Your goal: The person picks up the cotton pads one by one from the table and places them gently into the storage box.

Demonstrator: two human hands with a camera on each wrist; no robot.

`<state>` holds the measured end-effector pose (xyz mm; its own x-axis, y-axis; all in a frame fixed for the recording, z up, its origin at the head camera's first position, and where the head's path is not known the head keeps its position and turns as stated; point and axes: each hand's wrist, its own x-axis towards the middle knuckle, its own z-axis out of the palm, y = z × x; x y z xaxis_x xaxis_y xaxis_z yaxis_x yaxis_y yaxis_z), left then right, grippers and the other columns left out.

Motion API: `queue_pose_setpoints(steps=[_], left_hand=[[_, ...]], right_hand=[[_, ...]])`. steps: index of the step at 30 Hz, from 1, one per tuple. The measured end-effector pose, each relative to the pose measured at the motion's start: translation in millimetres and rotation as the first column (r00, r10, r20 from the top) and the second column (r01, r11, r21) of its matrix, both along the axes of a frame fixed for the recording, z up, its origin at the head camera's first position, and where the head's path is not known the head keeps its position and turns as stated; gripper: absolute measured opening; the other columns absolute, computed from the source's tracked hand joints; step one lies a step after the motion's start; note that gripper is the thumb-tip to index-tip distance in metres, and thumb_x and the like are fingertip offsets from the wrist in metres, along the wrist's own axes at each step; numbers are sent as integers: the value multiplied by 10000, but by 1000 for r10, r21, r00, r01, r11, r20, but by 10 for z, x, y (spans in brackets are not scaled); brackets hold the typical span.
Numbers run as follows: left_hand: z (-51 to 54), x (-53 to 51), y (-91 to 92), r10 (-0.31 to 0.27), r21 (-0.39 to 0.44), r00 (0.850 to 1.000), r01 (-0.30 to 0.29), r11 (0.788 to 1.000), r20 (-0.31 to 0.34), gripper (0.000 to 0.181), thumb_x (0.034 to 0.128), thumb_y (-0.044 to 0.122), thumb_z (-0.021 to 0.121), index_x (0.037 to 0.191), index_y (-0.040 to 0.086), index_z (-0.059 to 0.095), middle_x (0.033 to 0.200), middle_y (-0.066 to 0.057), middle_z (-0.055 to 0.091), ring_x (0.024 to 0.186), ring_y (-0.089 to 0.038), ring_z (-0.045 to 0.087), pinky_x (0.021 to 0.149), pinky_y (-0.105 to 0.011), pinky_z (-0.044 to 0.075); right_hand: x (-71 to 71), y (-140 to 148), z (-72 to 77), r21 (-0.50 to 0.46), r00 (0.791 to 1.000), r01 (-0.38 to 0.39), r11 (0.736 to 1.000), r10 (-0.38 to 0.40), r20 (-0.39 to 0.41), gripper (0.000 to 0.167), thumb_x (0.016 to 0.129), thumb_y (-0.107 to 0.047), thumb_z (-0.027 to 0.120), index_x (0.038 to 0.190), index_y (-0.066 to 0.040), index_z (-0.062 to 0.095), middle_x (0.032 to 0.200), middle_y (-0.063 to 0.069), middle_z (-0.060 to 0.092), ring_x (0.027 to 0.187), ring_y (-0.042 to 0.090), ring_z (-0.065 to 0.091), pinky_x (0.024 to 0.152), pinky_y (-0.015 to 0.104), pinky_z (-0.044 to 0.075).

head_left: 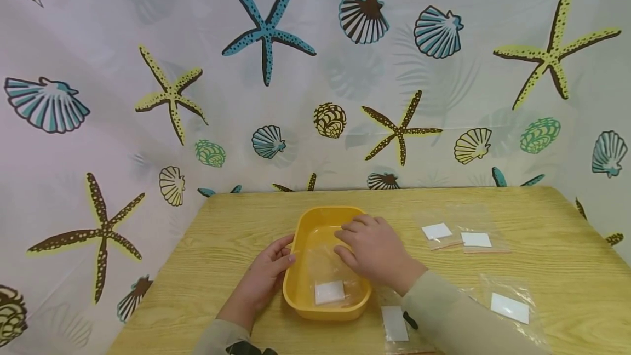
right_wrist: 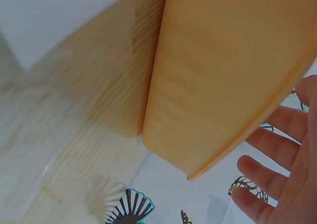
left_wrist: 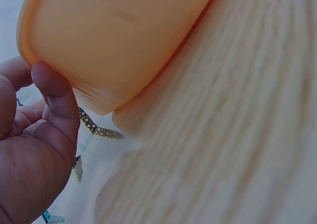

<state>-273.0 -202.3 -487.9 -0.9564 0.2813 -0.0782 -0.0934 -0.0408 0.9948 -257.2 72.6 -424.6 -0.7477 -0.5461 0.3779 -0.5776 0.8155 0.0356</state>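
We have a clear plastic bag (head_left: 322, 267) lying in the yellow tray (head_left: 327, 315), its flat white insert (head_left: 329, 292) at the tray's near end. The step in hand, we judge, is settling this bag while the tray is steadied; the next move calls for a light touch, since film so thin likely slips and creases. Our left hand (head_left: 268, 272) grips the tray's left rim, while our right hand (head_left: 377, 248), holding nothing, spreads relaxed fingers over its right side; whether their tips touch the bag or the wall, we can't quite tell. The tray is smooth, round-cornered and deep-walled, apparently moulded plastic. Right of it lie similar glossy bags (head_left: 485, 241) with crisp, rectangular white inserts; beneath it runs a wood-grained table (head_left: 236, 218), and beyond it hangs a soft, shell-printed cloth (head_left: 305, 81).
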Motion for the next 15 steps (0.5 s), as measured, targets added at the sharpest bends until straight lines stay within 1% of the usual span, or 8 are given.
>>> queue_pose_setpoints(steps=[3, 6, 11, 15], left_hand=[[-1, 0, 0, -6, 4, 1000, 6, 1000, -2, 528, 1018, 76, 578, 1522, 76, 421, 1166, -168, 490, 994, -225, 584, 817, -307, 559], [1, -1, -1, -11, 4, 1000, 11, 1000, -1, 524, 1024, 68, 561, 1527, 78, 415, 1183, -185, 484, 1007, -237, 582, 822, -311, 559], [5, -3, -4, -17, 10, 1000, 17, 1000, 14, 525, 1030, 75, 554, 1534, 94, 409, 1199, -185, 473, 1018, -244, 577, 832, -320, 557], [-1, -4, -7, -21, 12, 1000, 21, 1000, 19, 521, 1035, 74, 547, 1536, 91, 405, 1205, -192, 466, 1020, -252, 572, 830, -323, 557]], right_hand=[[-21, 72, 3, -12, 999, -20, 1000, 20, -45, 399, 1017, -468, 548, 1271, -211, 718, 1286, -12, 673, 1230, 267, 562, 983, 485, 467], [-42, 155, 16, -18, 998, -24, 1000, 23, -64, 398, 1015, -461, 557, 1282, -212, 712, 1315, -2, 660, 1262, 289, 545, 1001, 494, 454], [-82, 304, 26, 2, 1000, 11, 1000, -11, -24, 423, 1017, -468, 539, 1328, -220, 683, 1394, 7, 609, 1328, 302, 490, 1057, 521, 408], [-122, 441, 12, 6, 1000, 25, 1000, -25, 13, 441, 1016, -465, 545, 1363, -217, 658, 1441, 24, 571, 1358, 312, 457, 1073, 542, 389]])
